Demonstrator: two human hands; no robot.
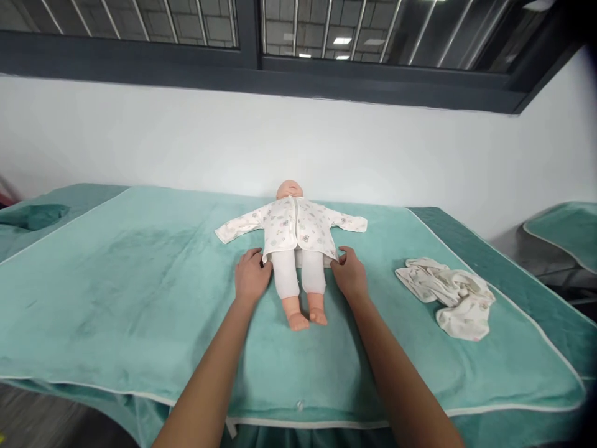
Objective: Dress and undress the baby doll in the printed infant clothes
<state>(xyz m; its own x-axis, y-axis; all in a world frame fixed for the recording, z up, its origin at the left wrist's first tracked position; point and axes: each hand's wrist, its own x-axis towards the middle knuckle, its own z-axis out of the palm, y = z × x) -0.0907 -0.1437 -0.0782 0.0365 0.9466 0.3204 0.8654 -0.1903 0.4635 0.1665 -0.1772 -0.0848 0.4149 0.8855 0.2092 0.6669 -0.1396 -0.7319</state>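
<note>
A baby doll lies on its back, head toward the wall, feet toward me. It wears white leggings and a white patterned baby jacket with a seam down the front and both sleeves spread outward. At the jacket's lower left corner, my left hand has its thumb and fingers closed on the hem. My right hand pinches the opposite lower corner beside the doll's hip. Some fingertips are hidden by the cloth.
A green padded cover with white piping lies under the doll. To the right rests a crumpled white patterned garment. Behind stand a white wall and a dark-framed window with bars. Another green cloth sits at far right.
</note>
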